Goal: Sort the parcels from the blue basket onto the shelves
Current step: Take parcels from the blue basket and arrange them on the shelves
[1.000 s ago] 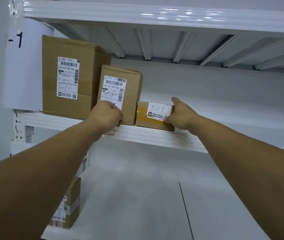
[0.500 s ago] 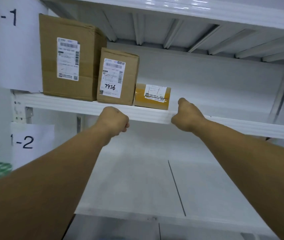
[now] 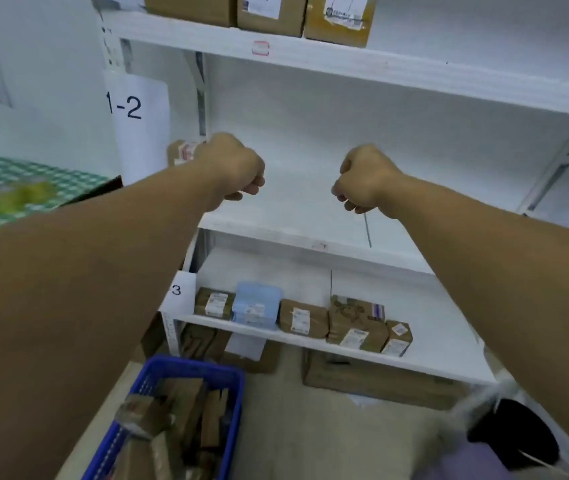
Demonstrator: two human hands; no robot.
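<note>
My left hand [image 3: 232,168] and my right hand [image 3: 366,180] hang as closed fists in front of the middle shelf [image 3: 310,233], holding nothing. The blue basket [image 3: 186,372] stands on the floor at the bottom left with several brown parcels [image 3: 179,410] inside. On the top shelf [image 3: 345,62] three cardboard boxes stand side by side, the small taped box [image 3: 340,20] at the right. A small parcel [image 3: 180,152] lies at the left end of the middle shelf, partly behind my left hand.
The lower shelf [image 3: 310,341] holds several brown parcels and a light blue box [image 3: 257,304]. Flat cardboard [image 3: 373,382] lies on the floor under it. A green checked surface [image 3: 16,188] is at the left. Paper signs read 1-2 [image 3: 130,109] and 3.
Both hands have left the boxes on the top shelf and dropped to the level of the middle shelf. The view has tilted down, bringing the lower shelf and the blue basket into sight.
</note>
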